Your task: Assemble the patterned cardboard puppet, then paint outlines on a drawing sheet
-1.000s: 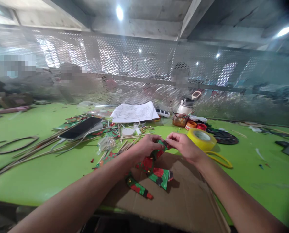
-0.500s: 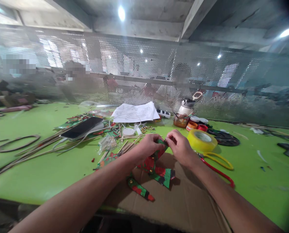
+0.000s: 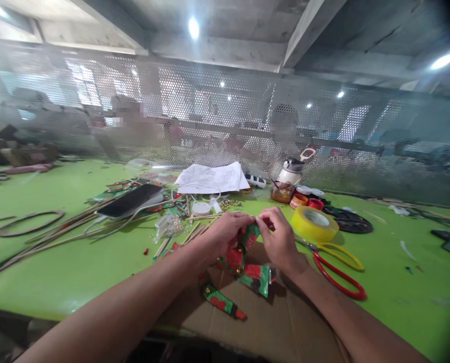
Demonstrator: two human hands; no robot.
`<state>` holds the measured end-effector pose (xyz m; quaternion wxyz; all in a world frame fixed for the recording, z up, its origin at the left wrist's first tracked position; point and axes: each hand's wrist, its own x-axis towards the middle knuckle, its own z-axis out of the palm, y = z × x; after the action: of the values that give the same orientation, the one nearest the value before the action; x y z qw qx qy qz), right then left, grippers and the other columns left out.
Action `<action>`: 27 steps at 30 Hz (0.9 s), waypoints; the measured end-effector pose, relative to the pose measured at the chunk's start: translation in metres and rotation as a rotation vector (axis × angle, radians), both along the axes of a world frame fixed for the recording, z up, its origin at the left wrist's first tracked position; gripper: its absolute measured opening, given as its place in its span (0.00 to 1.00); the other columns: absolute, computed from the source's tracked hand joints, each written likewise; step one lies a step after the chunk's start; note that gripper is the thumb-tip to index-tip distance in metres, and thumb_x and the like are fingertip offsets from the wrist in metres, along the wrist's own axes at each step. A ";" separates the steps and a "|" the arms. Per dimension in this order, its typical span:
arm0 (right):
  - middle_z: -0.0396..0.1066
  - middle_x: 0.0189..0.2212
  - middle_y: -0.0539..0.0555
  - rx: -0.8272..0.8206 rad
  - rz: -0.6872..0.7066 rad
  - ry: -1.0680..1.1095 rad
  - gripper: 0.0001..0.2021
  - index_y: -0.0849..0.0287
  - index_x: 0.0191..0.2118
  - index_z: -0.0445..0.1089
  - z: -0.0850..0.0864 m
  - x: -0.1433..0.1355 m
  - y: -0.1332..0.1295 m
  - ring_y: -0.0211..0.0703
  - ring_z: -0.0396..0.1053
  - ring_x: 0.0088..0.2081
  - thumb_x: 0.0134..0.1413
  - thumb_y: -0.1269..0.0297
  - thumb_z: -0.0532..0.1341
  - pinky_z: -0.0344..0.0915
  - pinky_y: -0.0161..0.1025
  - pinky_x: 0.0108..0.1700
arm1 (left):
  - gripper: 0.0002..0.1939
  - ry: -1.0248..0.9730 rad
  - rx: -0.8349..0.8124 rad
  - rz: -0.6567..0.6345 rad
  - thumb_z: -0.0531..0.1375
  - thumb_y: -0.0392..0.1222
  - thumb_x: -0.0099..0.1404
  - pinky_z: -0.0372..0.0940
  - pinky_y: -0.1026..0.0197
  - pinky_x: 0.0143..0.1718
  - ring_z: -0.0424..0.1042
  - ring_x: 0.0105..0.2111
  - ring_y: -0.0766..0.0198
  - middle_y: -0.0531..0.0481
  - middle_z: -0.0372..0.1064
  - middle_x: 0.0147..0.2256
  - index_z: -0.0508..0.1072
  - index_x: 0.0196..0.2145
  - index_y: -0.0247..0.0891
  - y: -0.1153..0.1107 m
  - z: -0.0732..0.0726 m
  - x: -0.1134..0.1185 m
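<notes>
A jointed cut-out figure [image 3: 234,259], painted red, green and black, hangs partly over a sheet of cardboard [image 3: 281,322]. Small gold fasteners show at its joints. My left hand [image 3: 230,229] is closed on the upper part of the figure. Opposite it, my right hand [image 3: 277,234] pinches the same upper piece, its fingertips meeting those of the left. What lies right between the fingertips is hidden. One painted limb [image 3: 225,302] rests low on the cardboard.
Right of my hands lie scissors [image 3: 338,267] and a yellow tape roll [image 3: 314,223]. Paint jars [image 3: 299,198] and a bottle [image 3: 290,172] stand behind. To the left are a phone [image 3: 130,200], thin sticks [image 3: 54,237] and a bag of small fasteners [image 3: 169,226]. Drawn papers [image 3: 211,177] lie at the back.
Both hands have shifted slightly, bringing their fingertips together at the top of the figure. The upper piece has turned a little, and the lower limb has moved slightly right and down in view.
</notes>
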<state>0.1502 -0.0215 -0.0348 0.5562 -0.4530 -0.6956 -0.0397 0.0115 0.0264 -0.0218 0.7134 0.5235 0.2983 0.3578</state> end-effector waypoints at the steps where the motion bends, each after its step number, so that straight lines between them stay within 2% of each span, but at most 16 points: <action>1: 0.61 0.32 0.53 -0.009 0.004 0.010 0.05 0.58 0.31 0.62 0.000 0.000 0.000 0.40 0.61 0.33 0.59 0.70 0.55 0.62 0.36 0.34 | 0.10 -0.024 -0.013 -0.008 0.65 0.43 0.52 0.60 0.66 0.25 0.65 0.21 0.70 0.52 0.65 0.21 0.71 0.25 0.33 0.000 0.000 0.000; 5: 0.62 0.32 0.53 -0.058 0.029 0.035 0.05 0.58 0.31 0.64 0.002 0.003 -0.001 0.40 0.63 0.34 0.59 0.68 0.55 0.63 0.35 0.33 | 0.09 -0.061 -0.002 -0.011 0.66 0.41 0.51 0.60 0.66 0.27 0.66 0.23 0.70 0.51 0.67 0.21 0.73 0.24 0.32 0.001 0.000 0.001; 14: 0.64 0.32 0.54 -0.133 0.014 0.059 0.07 0.58 0.31 0.65 0.005 0.006 -0.002 0.41 0.64 0.33 0.59 0.63 0.56 0.65 0.36 0.33 | 0.09 0.066 0.099 0.055 0.67 0.42 0.49 0.57 0.67 0.27 0.63 0.23 0.71 0.53 0.68 0.22 0.75 0.26 0.33 -0.002 0.004 0.001; 20: 0.65 0.31 0.54 -0.186 0.076 -0.005 0.07 0.59 0.31 0.67 0.016 0.011 -0.006 0.41 0.65 0.33 0.59 0.65 0.56 0.64 0.36 0.35 | 0.09 0.063 0.121 0.039 0.66 0.42 0.50 0.57 0.66 0.26 0.62 0.22 0.71 0.53 0.67 0.22 0.75 0.26 0.33 -0.003 0.006 -0.001; 27: 0.68 0.28 0.54 -0.248 0.043 0.039 0.08 0.60 0.32 0.68 0.018 0.009 -0.006 0.41 0.66 0.30 0.57 0.62 0.57 0.64 0.36 0.32 | 0.10 0.014 0.164 0.029 0.66 0.41 0.50 0.56 0.66 0.27 0.61 0.23 0.72 0.53 0.66 0.23 0.74 0.28 0.31 -0.003 0.005 -0.001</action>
<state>0.1596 -0.0275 -0.0173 0.5101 -0.5039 -0.6938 0.0671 0.0108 0.0229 -0.0172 0.6606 0.5784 0.2805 0.3879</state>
